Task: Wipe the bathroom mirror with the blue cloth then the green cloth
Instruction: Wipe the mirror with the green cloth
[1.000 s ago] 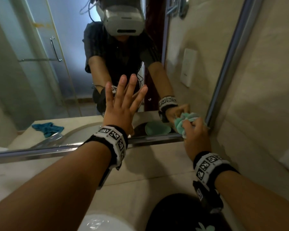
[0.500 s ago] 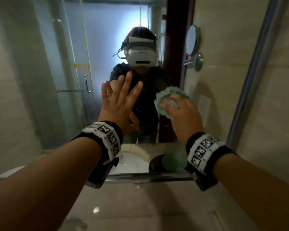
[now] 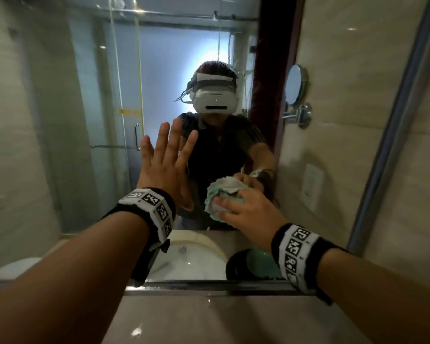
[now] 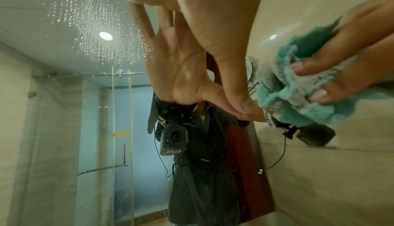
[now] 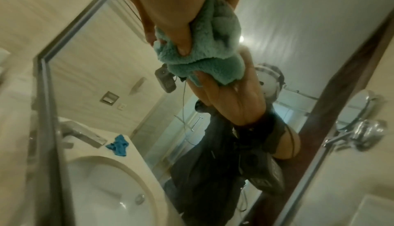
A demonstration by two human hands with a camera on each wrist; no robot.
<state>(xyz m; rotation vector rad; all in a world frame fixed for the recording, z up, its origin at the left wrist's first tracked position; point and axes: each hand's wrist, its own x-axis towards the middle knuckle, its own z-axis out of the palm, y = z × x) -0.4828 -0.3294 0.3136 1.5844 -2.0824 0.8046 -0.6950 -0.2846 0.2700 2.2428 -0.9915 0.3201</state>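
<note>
My left hand (image 3: 166, 155) lies flat on the bathroom mirror (image 3: 85, 120), fingers straight and spread; in the left wrist view the left hand (image 4: 213, 18) meets its own reflection. Just to its right, my right hand (image 3: 243, 209) grips the bunched green cloth (image 3: 221, 192) and presses it on the glass. The green cloth (image 4: 298, 98) shows teal and grey faces; the wrist view has my thumb dug into the green cloth (image 5: 213, 44). The blue cloth (image 5: 118, 145) appears only as a reflection, crumpled on the counter beside the basin. Water droplets (image 4: 95, 18) speckle the glass.
A metal frame (image 3: 395, 120) borders the mirror on the right and along the bottom. Beige tiled wall (image 3: 420, 194) lies right of it and a stone countertop (image 3: 233, 319) below. Reflected: a white basin (image 3: 191, 259), a round shaving mirror (image 3: 294, 85), a glass shower door.
My right hand carried the green cloth from the mirror's lower right corner up and left, then a little down beside my left wrist. The left hand stayed flat on the glass.
</note>
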